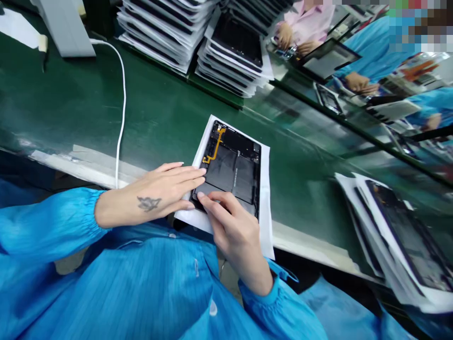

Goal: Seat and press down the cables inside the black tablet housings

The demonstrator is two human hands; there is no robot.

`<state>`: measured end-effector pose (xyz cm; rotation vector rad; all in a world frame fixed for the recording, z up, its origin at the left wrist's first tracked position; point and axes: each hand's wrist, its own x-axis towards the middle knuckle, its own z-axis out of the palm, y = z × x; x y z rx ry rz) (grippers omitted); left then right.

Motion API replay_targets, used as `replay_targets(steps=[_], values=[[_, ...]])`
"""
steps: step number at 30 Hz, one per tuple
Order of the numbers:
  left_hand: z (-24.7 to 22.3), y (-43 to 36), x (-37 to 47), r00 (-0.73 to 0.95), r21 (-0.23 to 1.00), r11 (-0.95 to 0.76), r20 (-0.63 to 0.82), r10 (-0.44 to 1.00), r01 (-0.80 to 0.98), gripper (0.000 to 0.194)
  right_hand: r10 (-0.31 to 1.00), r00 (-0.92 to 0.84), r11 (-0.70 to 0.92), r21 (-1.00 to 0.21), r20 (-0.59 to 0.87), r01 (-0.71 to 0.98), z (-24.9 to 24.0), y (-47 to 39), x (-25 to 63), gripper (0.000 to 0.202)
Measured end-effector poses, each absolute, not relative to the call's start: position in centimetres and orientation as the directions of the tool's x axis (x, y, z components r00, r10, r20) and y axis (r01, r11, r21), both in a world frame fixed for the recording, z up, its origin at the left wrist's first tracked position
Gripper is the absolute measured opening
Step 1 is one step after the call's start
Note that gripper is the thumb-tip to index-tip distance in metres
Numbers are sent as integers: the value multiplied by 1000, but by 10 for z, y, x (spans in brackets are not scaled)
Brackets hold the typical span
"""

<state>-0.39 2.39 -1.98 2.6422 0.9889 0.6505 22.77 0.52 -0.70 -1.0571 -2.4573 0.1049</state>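
An opened tablet housing [228, 177] lies on a white sheet [265, 189] at the green bench's front edge. Black battery cells fill its middle, and an orange flex cable [215, 146] runs along its upper left side. My left hand [159, 191] lies flat with fingers stretched out, the tips resting on the housing's left edge. Over the lower part of the housing, my right hand [231, 226] is bent with thumb and index finger close together near the lower left corner. Whatever sits between those fingertips, if anything, is too small to make out.
Tall stacks of tablet housings with white sheets [230, 52] stand at the back. Another stack [406, 241] is at the right. A white cable [123, 94] crosses the bench from a grey stand [67, 28]. Co-workers' hands [361, 82] are beyond the rail.
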Motion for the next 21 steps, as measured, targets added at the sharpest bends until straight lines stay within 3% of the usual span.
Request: replay_targets(steps=[4,10,14,21], values=[[-19,23,-2,667,334,-753,350,657,567,49,648,-674,743,-103,355,661,0,7,227,26],[-20,25,-2,680,324,-769,359,639,552,47,468,-851,849,145,240,508,19,17,227,29],[-24,25,-3,676,314,-763,353,646,565,48,410,-898,882,179,159,435,27,25,230,29],[-23,24,-1,690,251,-772,347,635,584,49,403,-904,862,271,144,428,30,21,222,21]])
